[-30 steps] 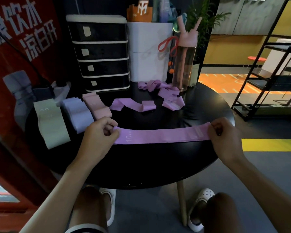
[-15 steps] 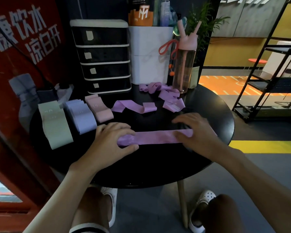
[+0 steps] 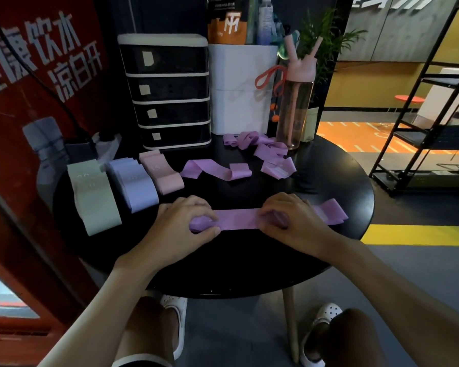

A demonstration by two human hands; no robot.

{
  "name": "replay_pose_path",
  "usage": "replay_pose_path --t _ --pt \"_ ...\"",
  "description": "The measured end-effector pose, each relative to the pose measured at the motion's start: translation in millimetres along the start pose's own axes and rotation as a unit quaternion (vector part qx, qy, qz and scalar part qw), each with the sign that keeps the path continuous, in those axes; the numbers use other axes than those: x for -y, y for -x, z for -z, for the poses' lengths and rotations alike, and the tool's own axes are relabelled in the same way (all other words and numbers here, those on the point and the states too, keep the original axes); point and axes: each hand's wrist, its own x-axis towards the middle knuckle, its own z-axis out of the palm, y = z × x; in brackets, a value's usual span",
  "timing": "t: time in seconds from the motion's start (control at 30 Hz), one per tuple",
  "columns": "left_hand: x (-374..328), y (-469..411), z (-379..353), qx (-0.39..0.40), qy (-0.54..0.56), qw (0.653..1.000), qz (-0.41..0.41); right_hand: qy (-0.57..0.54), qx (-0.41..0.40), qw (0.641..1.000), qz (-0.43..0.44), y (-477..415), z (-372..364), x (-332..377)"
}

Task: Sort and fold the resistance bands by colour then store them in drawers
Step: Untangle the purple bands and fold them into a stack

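A purple resistance band (image 3: 239, 219) lies flat across the front of the round black table (image 3: 329, 176). My left hand (image 3: 182, 225) pinches its left end. My right hand (image 3: 289, 221) presses and grips it near the middle, and the right end sticks out past that hand. Folded stacks sit at the left: green bands (image 3: 92, 197), lavender bands (image 3: 134, 184) and pink bands (image 3: 161, 172). Loose purple bands (image 3: 217, 170) and a purple heap (image 3: 265, 152) lie further back. The black drawer unit (image 3: 170, 91) stands behind with its drawers closed.
A white container (image 3: 240, 88) and a pink water bottle (image 3: 296, 102) stand at the back of the table. A red panel with a cable runs along the left. A black shelf rack (image 3: 429, 115) stands at the right. My knees and white shoes are under the table.
The band was stretched between both hands at its ends, then laid on the table. My right hand slid left along it toward the middle, leaving the right end free.
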Motion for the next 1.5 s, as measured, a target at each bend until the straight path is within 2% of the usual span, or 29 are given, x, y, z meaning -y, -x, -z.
replay_pose_path --t 0.23,0.57,0.8,0.93,1.03,1.3,1.4,1.5 --pt "-24 -50 10 -0.046 0.001 0.999 0.015 0.024 -0.009 1.000 0.008 3 -6 -2" --pt "-21 -150 -21 0.003 -0.109 0.975 0.192 0.024 -0.009 1.000 0.001 3 -8 -4" --pt "-8 -156 -33 -0.027 -0.004 0.977 0.213 0.020 -0.006 1.000 0.006 2 -8 -5" --pt "-12 -157 -36 -0.021 -0.027 0.974 0.223 0.019 -0.012 1.000 0.011 3 -6 -4" --pt "-10 -156 -40 -0.018 -0.023 0.978 0.204 0.020 -0.011 1.000 0.007 4 -5 -2" --pt "-25 -144 -17 -0.080 0.038 0.991 0.105 0.021 -0.012 1.000 0.009 4 -2 0" --pt "-29 -135 0 -0.083 0.088 0.992 0.047 0.006 -0.044 0.999 -0.015 4 3 4" --pt "-41 -122 19 -0.080 0.150 0.986 0.000 -0.090 -0.112 0.987 -0.066 0 16 12"
